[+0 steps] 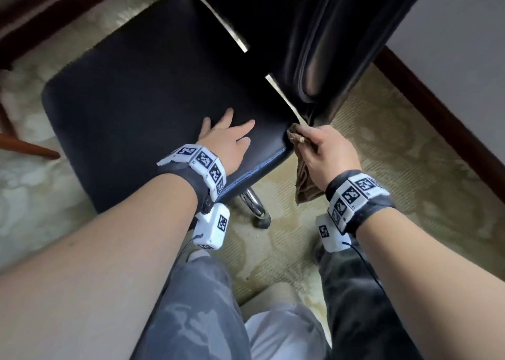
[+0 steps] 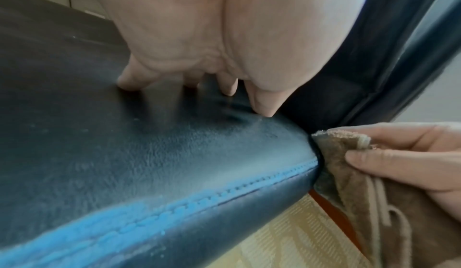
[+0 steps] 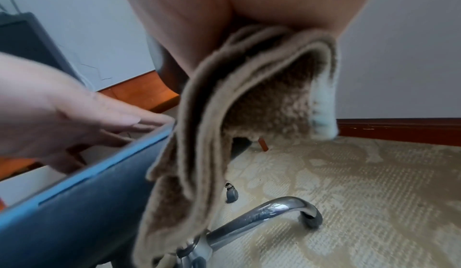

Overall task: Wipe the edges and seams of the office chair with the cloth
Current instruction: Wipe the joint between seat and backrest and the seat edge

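The chair's seat (image 1: 142, 86) is the landmark here. The left hand (image 1: 226, 138) lies flat on its top near the corner by the backrest (image 1: 314, 45), fingers straight and spread, holding nothing. At that same corner the right hand (image 1: 325, 152) is clamped on the brown cloth (image 1: 296, 137), pressing its bunched end against the seat's edge; the rest hangs down beside the seat, above the chrome leg (image 3: 262, 217) and the carpet (image 1: 396, 154).
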Tool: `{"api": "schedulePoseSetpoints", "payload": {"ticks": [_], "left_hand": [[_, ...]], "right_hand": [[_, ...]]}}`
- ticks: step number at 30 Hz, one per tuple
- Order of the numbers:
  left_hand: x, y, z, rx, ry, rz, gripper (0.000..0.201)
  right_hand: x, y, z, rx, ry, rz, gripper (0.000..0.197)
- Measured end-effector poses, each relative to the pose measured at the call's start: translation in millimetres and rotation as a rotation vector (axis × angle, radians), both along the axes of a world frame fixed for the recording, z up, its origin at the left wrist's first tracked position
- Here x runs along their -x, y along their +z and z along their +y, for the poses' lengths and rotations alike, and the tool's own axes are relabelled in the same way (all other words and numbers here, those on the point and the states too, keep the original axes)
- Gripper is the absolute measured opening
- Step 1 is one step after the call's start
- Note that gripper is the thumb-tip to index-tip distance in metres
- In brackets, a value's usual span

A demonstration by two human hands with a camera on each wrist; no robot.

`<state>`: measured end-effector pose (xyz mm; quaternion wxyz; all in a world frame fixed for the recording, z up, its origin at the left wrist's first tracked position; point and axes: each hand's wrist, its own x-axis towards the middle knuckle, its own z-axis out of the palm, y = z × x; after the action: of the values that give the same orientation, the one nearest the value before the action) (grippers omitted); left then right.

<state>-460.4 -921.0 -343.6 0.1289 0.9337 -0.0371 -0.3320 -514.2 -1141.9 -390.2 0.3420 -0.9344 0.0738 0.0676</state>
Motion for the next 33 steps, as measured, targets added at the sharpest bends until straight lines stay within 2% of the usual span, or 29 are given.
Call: {"api": "schedulePoseSetpoints", "payload": {"ticks": [3,8,13,19,25,29,31,33], "left_hand": [[6.8,-1.1,5.9,-0.005,-0.066,-0.062,0.052],[25.7,-0.2,28.8,-0.017,-0.034,-0.183,0.05],[50.5,-3.6,33.0,-0.091,-0.054,-0.063,0.052],[30.3,4.3,20.6,-0.109,-0.004,-0.072,0.055],[34.0,18.8,-6.3,-0.29,-0.132,-0.026,0.053],[31.9,12.1,-1.2,-0.333,-0.246,-0.014,0.054],[29.5,2.7,5.0,-0.259,-0.191,-0.014,0.053],[27.1,-7.1,11.5,-0.171,-0.114,-0.025,0.056]], "right_hand": [[5.7,-15.9,7.2,0.0,-0.042,-0.103,0.038],[13.4,-16.1,-11.6,-0.069,-0.15,-0.182,0.037],[40.9,-20.4,-19.5,-0.097,-0.204,-0.117,0.041],[13.3,-11.6,-6.8,-0.075,-0.11,-0.158,0.038],[11.7,-20.5,13.7,0.011,-0.009,-0.117,0.038],[28.4,-22.9,31.1,0.055,0.153,-0.121,0.036],[25.1,-21.2,23.0,0.063,0.077,-0.174,0.03],[17.2,-20.7,8.9,0.038,-0.072,-0.176,0.028]]}}
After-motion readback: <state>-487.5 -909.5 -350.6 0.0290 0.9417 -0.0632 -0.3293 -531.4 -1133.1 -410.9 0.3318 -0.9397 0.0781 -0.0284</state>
